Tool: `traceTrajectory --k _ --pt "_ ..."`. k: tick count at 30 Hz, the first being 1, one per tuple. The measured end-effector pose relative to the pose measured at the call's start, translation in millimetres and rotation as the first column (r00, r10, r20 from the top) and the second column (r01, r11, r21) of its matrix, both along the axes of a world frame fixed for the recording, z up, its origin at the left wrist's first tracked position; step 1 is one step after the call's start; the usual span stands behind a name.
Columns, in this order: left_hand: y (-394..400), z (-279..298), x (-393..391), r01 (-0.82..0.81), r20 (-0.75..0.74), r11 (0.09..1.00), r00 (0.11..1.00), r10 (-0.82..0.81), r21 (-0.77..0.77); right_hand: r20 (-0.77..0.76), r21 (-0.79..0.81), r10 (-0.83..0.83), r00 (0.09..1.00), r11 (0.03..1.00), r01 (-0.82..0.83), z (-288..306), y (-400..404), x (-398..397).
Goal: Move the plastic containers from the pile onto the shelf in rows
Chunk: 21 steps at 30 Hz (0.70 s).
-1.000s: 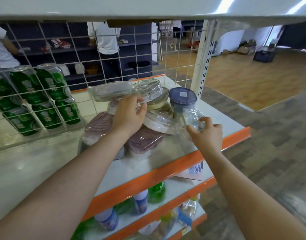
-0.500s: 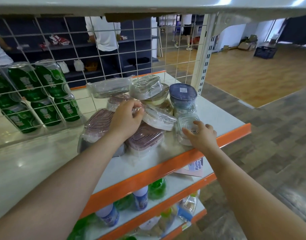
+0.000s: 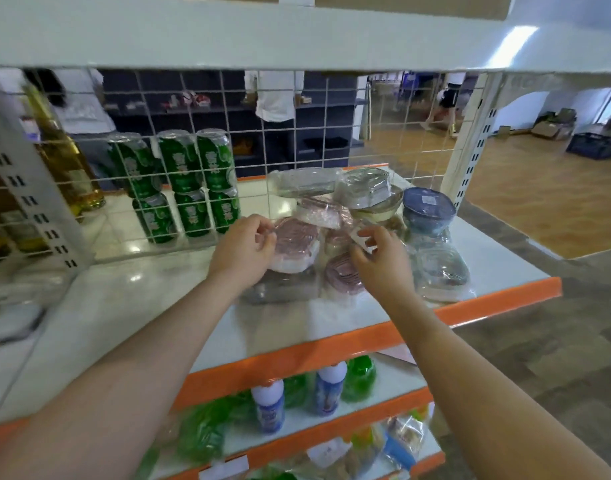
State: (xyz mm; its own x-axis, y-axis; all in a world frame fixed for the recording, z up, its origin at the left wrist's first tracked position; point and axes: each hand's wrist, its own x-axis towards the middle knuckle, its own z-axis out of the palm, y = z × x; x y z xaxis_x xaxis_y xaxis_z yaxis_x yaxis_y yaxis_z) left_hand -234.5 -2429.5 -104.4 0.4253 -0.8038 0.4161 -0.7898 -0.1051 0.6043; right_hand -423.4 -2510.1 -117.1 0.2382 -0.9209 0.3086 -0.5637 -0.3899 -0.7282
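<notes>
There is only one camera. It sits on the person's head and looks forward and down. It is close to the white shelf (image 3: pixel 498 268) with the orange front edge, which fills the middle of the picture. Both arms reach into view from the bottom, so the left hand (image 3: pixel 243 249) and right hand (image 3: pixel 380 261) sit near the middle. The wide lens bends the edges. Above is the next shelf board (image 3: pixel 297 32). Through the wire grid (image 3: pixel 331 133) at the back, the room shows far away.

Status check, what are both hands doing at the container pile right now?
Left hand grips pink-lidded container. Right hand pinches wrapped container mid-pile. Containers still piled, no rows. Nothing blocking the shelf.
</notes>
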Motion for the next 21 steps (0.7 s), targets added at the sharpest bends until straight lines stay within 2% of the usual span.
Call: traceTrajectory --k 4,10,13,21 --pt "58 2 45 -0.065 0.028 0.997 0.998 0.064 0.036 -0.005 0.01 0.085 0.996 0.996 -0.085 4 36 46" --pt "163 0 120 -0.175 0.016 0.943 0.984 0.178 0.282 -0.11 0.147 0.248 0.962 0.962 -0.231 1 112 132" --pt "216 -2 159 -0.222 0.079 0.898 0.975 0.208 0.381 -0.136 0.164 0.3 0.944 0.947 -0.278 -2 158 174" --pt "325 -9 236 -0.347 0.161 0.833 0.938 0.307 0.432 -0.126 0.214 0.395 0.91 0.907 -0.364 -21 249 260"
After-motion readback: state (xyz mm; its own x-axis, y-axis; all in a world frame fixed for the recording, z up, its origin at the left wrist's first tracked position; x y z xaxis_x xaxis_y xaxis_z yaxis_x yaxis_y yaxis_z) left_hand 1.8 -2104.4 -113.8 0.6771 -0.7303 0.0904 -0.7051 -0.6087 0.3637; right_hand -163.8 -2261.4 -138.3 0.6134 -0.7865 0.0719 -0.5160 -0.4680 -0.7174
